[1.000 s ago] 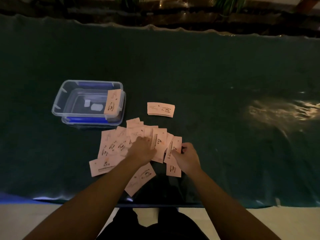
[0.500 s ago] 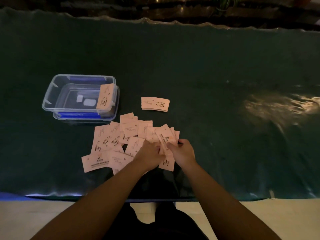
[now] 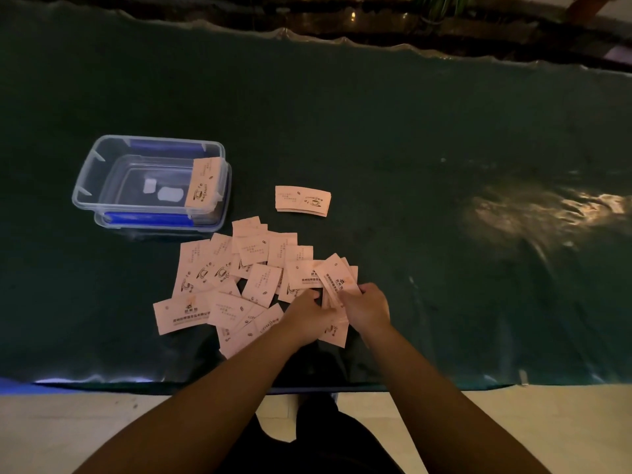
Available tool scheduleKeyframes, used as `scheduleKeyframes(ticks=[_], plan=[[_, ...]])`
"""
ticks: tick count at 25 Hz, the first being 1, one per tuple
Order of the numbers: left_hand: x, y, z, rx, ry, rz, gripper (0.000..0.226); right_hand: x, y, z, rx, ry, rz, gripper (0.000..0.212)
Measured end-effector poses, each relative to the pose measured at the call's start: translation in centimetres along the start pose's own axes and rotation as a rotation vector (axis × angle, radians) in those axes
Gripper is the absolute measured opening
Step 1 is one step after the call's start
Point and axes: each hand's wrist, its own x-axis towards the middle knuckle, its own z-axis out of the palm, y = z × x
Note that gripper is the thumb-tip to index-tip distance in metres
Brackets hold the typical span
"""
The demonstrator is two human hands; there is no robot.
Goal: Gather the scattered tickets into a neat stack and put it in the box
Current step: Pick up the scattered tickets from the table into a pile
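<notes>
Both hands meet at the near counter (image 3: 444,138) edge: the right grip (image 3: 366,307) pinches a small fan of tickets (image 3: 337,278), the left grip (image 3: 307,316) closes on them too. Loose tickets (image 3: 239,278) spread leftward; beyond, a neat stack (image 3: 302,200); far left, the box (image 3: 102,172).

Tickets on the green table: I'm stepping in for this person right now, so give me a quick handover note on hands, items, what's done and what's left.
Left hand: pinching tickets at the near right edge of the scattered pile.
Right hand: gripping a small fanned bunch of tickets.
Clear box: open, far left, with one stack leaning inside its right wall.
Second neat stack: on the green table, outside the box.
Done: two stacks squared.
Left: gather the loose pile, square it, box everything.
</notes>
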Motion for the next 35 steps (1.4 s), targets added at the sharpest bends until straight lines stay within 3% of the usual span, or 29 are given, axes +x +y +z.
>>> scheduleKeyframes(ticks=[4, 9, 12, 14, 16, 20, 24, 26, 31, 32, 35], plan=[[-0.3, -0.2, 1.0, -0.102, -0.011, -0.072, 0.035, -0.9, 1.0, -0.2, -0.002, -0.012, 0.022, 0.024], [-0.5, -0.3, 1.5, -0.168, -0.03, -0.135, 0.009, -1.5, 0.9, -0.7, -0.027, -0.08, 0.051, 0.039], [-0.8, -0.3, 1.9, -0.203, -0.044, -0.148, 0.009, -1.1, -0.2, -1.4, -0.204, -0.136, -0.038, 0.042], [-0.9, -0.2, 1.9, -0.251, -0.02, -0.167, 0.015, -0.5, -1.7, -2.3, -0.338, -0.192, -0.186, 0.03], [-0.8, -0.1, 1.2, -0.392, 0.034, -0.255, 0.021, 0.2, -3.8, -3.1, -0.525, -0.248, -0.342, 0.021], [-0.4, 0.8, -0.2, -0.801, 0.117, -0.432, 0.014, 1.7, -8.2, -2.9, -0.924, -0.32, -0.56, 0.042], [-0.7, 1.3, -0.6, -1.046, 0.113, -0.412, 0.019, 2.6, -9.7, -1.8, -0.956, -0.407, -0.58, 0.033], [-0.9, 1.3, -0.7, -1.124, 0.055, -0.354, 0.031, 2.7, -9.3, -1.8, -0.929, -0.403, -0.587, 0.036], [-0.6, 1.6, -1.1, -0.913, 0.047, -0.297, 0.035, 2.8, -6.4, -2.4, -0.702, -0.377, -0.438, 0.062], [-0.5, 1.6, -1.2, -0.802, 0.052, -0.277, 0.035, 2.8, -5.9, -2.5, -0.633, -0.368, -0.381, 0.061], [-0.5, 1.4, -2.1, -0.383, 0.133, -0.161, 0.032, 2.7, -5.0, -2.4, -0.443, -0.35, -0.227, 0.033]])
